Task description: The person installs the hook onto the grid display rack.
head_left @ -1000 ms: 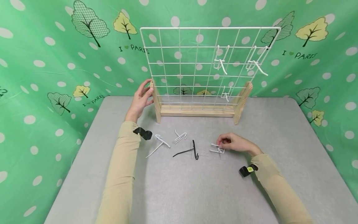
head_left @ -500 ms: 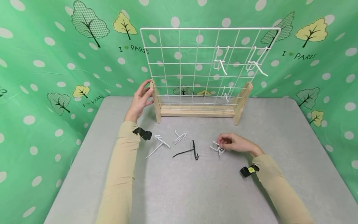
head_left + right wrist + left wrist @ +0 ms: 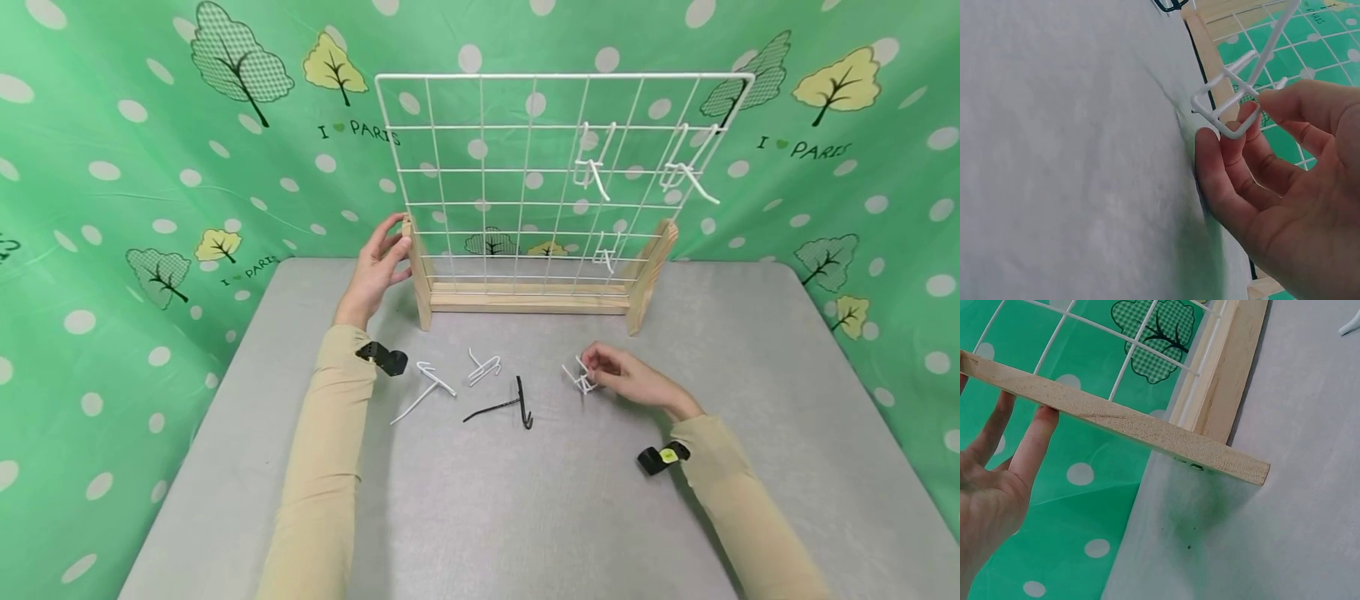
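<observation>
My left hand (image 3: 375, 271) holds the upper part of the left wooden upright of a white wire grid rack (image 3: 442, 298); in the left wrist view its fingertips (image 3: 1044, 419) meet the post's outer edge. With my right hand (image 3: 630, 379) I pinch a white double-prong wire display hook (image 3: 583, 383) above the table. The right wrist view shows the thumb and fingers on this hook (image 3: 1225, 115), its squared frame and long prong plain to see. Three white hooks hang on the grid's right part: one upper middle (image 3: 596, 167), one upper right (image 3: 686, 167), one small lower (image 3: 604, 254).
Between my arms lie a long white hook (image 3: 433, 382), a small white hook (image 3: 483, 368) and a black hook (image 3: 521, 402). They lie on a grey table (image 3: 480, 517) in front of the rack. A green patterned cloth (image 3: 150, 350) hangs behind and at both sides.
My right hand has lifted the white hook slightly and turned it, so its prongs now point more upward. My left hand and the rack have not moved.
</observation>
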### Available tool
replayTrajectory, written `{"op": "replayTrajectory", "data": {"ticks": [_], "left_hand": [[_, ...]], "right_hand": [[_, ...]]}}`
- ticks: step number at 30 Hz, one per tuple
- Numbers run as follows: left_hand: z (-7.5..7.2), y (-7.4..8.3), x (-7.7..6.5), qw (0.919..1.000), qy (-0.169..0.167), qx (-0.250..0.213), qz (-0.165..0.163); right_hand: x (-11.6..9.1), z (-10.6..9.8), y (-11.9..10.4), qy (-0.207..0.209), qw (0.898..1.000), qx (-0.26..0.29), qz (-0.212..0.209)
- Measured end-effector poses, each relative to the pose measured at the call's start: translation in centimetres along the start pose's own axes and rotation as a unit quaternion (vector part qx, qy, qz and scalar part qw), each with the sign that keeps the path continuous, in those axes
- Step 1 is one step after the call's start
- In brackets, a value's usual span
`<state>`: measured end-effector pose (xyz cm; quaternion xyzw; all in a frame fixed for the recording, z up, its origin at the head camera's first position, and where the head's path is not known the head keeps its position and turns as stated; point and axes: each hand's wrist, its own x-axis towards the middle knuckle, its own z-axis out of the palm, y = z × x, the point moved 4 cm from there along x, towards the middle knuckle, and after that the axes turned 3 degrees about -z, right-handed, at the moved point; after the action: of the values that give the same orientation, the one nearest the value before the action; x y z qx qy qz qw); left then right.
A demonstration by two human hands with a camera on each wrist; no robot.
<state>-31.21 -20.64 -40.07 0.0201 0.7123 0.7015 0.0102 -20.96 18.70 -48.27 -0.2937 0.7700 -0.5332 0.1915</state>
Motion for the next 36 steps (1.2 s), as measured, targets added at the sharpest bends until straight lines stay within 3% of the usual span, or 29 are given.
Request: {"op": "replayTrajectory", "data": {"ticks": [13, 22, 36], "left_hand": [[0.0, 0.1, 0.0, 1.0000, -0.001, -0.004, 0.001], [0.0, -0.1, 0.1, 1.0000, -0.002, 0.000, 0.000], [0.0, 0.0, -0.1, 1.0000, -0.004, 0.000, 0.003]], "right_hand": [[0.6, -0.6, -0.6, 0.086, 0.996, -0.010, -0.025], [1.1, -0.6, -1.4, 0.094, 0.995, -0.005, -0.043], [1.6, -0.9, -2.6, 0.135, 0.990, 0.010, -0.036]]}}
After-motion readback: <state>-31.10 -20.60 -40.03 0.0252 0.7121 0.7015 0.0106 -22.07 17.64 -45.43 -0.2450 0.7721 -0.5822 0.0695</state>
